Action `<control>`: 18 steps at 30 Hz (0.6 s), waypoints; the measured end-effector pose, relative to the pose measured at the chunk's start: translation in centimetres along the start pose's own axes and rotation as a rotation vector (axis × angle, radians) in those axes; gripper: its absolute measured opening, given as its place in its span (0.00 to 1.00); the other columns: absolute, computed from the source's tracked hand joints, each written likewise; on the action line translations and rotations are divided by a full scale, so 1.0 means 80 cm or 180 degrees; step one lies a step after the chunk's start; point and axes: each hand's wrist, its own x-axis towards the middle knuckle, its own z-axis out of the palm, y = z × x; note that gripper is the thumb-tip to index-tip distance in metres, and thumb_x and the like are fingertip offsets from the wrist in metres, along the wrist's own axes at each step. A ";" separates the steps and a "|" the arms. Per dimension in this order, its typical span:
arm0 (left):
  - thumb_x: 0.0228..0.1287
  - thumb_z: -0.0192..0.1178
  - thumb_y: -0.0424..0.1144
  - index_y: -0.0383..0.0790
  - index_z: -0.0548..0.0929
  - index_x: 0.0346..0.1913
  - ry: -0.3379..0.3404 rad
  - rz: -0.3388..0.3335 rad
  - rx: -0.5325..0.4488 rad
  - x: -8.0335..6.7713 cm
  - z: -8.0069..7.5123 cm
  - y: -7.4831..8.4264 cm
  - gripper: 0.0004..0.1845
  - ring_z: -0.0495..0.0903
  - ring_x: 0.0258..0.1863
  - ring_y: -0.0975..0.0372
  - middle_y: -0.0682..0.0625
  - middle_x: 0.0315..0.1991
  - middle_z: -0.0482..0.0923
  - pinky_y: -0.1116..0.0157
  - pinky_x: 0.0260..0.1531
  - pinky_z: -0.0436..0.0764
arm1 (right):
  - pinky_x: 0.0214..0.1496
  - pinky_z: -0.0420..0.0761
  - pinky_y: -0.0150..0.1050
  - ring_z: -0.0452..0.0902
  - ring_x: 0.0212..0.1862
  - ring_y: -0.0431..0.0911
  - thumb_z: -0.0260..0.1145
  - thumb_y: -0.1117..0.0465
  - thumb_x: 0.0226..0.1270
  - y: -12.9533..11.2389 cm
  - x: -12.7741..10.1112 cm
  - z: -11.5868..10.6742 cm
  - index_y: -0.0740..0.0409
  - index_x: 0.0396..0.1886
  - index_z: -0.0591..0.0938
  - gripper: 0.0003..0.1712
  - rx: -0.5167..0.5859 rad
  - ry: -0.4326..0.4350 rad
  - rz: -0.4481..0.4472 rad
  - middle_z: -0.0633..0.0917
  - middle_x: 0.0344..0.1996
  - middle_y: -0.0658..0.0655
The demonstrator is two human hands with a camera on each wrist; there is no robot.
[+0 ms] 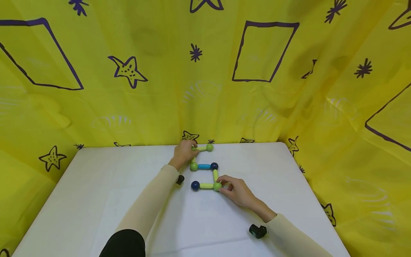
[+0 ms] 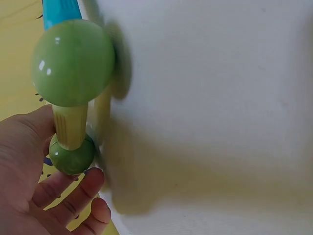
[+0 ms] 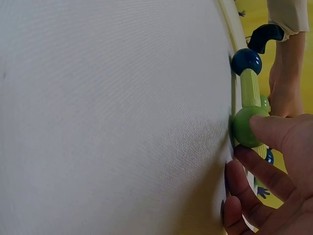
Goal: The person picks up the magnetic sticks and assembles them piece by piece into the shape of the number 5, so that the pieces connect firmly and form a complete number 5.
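A zigzag chain of balls and rods lies on the white table. At its far end is a light green ball (image 1: 209, 147) on a yellow-green rod (image 1: 202, 149). My left hand (image 1: 185, 151) holds the corner green ball (image 2: 72, 154) with thumb and fingers around it. Nearer is another green ball (image 2: 73, 62), joined by a blue rod (image 1: 204, 166) to a navy ball (image 1: 214, 166). My right hand (image 1: 239, 192) pinches the near corner green ball (image 3: 248, 127) between thumb and index finger. From there a yellow-green rod (image 1: 206, 186) runs left to a second navy ball (image 1: 195, 185).
The white table (image 1: 96, 200) ends at a yellow curtain (image 1: 160, 107) with purple drawings, which hangs behind and on both sides. A small black wrist device (image 1: 258, 231) sits below my right forearm, another (image 1: 180, 179) beside my left wrist.
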 end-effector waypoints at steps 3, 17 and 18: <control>0.67 0.69 0.46 0.42 0.88 0.52 0.0049 0.0041 -0.0047 0.000 0.001 -0.002 0.16 0.79 0.53 0.51 0.42 0.55 0.83 0.55 0.44 0.82 | 0.36 0.77 0.32 0.76 0.30 0.38 0.72 0.64 0.69 -0.001 0.000 -0.002 0.51 0.55 0.83 0.17 0.0010 0.0003 -0.0004 0.88 0.44 0.52; 0.66 0.70 0.45 0.40 0.87 0.52 0.0033 0.0185 -0.0266 -0.002 -0.002 -0.003 0.16 0.77 0.45 0.54 0.44 0.50 0.85 0.57 0.41 0.79 | 0.36 0.78 0.33 0.75 0.31 0.38 0.71 0.64 0.70 0.001 0.002 -0.003 0.50 0.56 0.83 0.16 0.0038 -0.0053 0.0018 0.88 0.45 0.52; 0.67 0.69 0.46 0.41 0.87 0.54 0.0018 0.0181 -0.0260 -0.003 -0.003 -0.004 0.17 0.78 0.47 0.53 0.44 0.51 0.85 0.56 0.43 0.80 | 0.36 0.78 0.33 0.75 0.31 0.38 0.71 0.64 0.70 0.001 0.002 -0.003 0.50 0.56 0.83 0.16 0.0041 -0.0060 0.0021 0.87 0.45 0.52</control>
